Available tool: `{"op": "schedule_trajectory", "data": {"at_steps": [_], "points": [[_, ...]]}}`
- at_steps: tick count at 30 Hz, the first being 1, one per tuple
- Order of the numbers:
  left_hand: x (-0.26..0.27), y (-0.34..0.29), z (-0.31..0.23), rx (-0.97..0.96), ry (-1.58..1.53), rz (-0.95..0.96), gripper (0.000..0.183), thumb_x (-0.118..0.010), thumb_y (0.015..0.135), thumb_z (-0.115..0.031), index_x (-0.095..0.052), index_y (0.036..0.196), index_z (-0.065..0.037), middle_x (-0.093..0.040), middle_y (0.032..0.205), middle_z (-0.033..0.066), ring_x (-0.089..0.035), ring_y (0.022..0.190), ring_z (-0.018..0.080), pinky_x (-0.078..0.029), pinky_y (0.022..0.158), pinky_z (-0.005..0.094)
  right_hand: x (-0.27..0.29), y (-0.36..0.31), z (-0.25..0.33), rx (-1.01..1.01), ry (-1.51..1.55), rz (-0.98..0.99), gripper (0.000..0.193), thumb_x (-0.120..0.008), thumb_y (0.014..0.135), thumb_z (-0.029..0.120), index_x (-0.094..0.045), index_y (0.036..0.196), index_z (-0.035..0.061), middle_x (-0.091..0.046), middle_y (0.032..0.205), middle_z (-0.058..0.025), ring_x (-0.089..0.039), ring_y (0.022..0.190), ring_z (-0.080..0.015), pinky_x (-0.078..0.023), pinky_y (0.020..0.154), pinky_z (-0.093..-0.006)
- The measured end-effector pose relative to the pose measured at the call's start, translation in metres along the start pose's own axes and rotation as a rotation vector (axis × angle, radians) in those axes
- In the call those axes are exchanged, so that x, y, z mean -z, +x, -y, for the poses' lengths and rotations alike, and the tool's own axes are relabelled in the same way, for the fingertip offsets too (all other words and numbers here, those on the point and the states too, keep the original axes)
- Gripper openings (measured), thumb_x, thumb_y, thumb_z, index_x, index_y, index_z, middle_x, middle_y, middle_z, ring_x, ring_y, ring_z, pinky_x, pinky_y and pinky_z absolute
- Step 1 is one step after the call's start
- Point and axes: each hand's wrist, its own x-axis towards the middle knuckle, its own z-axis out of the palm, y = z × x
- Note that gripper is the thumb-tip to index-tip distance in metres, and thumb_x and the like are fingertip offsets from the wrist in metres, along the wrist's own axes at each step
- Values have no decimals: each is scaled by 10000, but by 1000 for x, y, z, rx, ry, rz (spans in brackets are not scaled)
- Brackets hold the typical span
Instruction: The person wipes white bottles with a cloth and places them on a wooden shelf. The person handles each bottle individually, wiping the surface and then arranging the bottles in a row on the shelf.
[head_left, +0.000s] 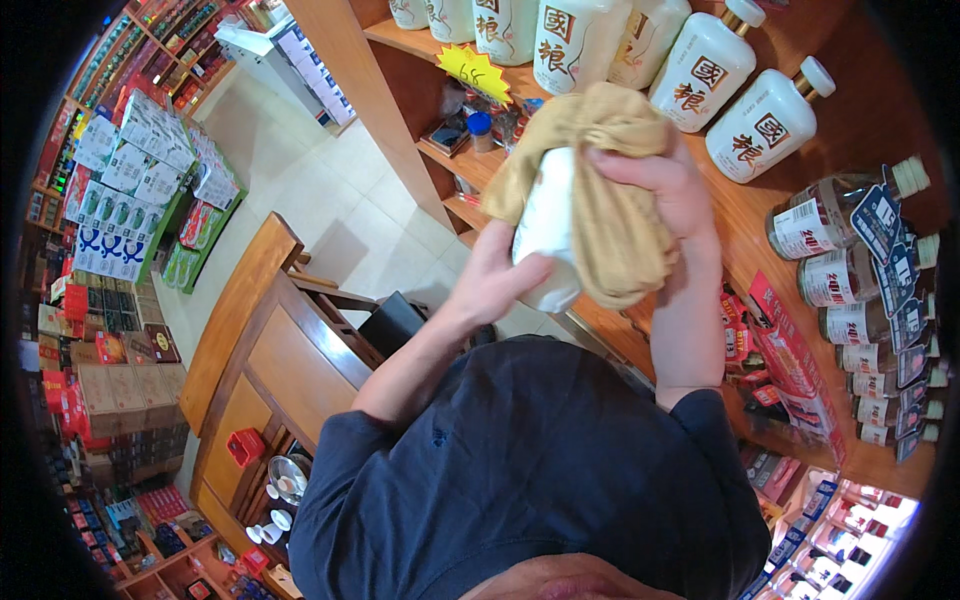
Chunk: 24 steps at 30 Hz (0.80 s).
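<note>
A white bottle (550,225) is tilted in front of my chest, its upper part covered by a tan cloth (625,225). My left hand (500,275) grips the lower part of the bottle, thumb across its side. The bunched cloth is in my right hand (665,185), pressed around the bottle's top and far side, with a long fold hanging down. The cloth hides the bottle's neck and cap. Similar white bottles with gold necks, such as one white bottle (765,125) to the right, stand on the wooden shelf just beyond my hands.
Clear glass bottles (845,285) with dark neck tags line the right of the wooden shelf (740,245). A yellow star-shaped price tag (474,73) hangs at the upper shelf edge. At left are a wooden table (300,345) and stacked cartons (130,190) on the tiled floor (290,150).
</note>
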Motion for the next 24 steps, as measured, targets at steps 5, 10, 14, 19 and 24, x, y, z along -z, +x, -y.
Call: {"op": "schedule_trajectory", "data": {"at_steps": [5,10,14,19,24], "points": [[-12,13,6,-35,-236,-257,455,-464,1093,-320,-481,1399,17,-623,1281,93,-609,1099,149,-500,966,312,-32,-10,-52,245,-310,-94,396,-833,821,216,-683,1107,-13,-728,1011,-99,-700,928,-188,-556,851,-354],[4,20,-8,-1,-390,-256,517,-394,1114,-314,-339,1533,-16,-524,1427,109,-540,1269,199,-447,1070,341,-66,-64,-89,340,-608,-166,362,-766,867,192,-673,1173,21,-647,1237,-197,-597,1232,-301,-484,1011,-425],[-14,13,-5,-121,-229,-244,579,-360,1118,-216,-124,1621,-57,-339,1590,110,-401,1419,215,-335,1178,355,-45,-32,-58,325,-521,-76,302,-714,912,196,-684,1153,17,-705,1159,-151,-673,1097,-240,-515,956,-383],[-26,20,-4,-158,-170,-280,634,-343,1116,-182,11,1636,-96,-216,1664,94,-286,1497,208,-248,1226,349,-27,3,-42,238,-366,-107,277,-709,929,219,-698,1093,-4,-750,999,-115,-717,956,-212,-546,851,-368],[-6,29,-17,-215,-284,-255,692,-379,1109,-321,0,1635,-79,-235,1647,130,-324,1479,262,-282,1210,392,-63,-60,-83,366,-499,-194,293,-709,908,177,-695,1155,19,-659,1233,-190,-643,1157,-323,-490,1002,-425]]}}
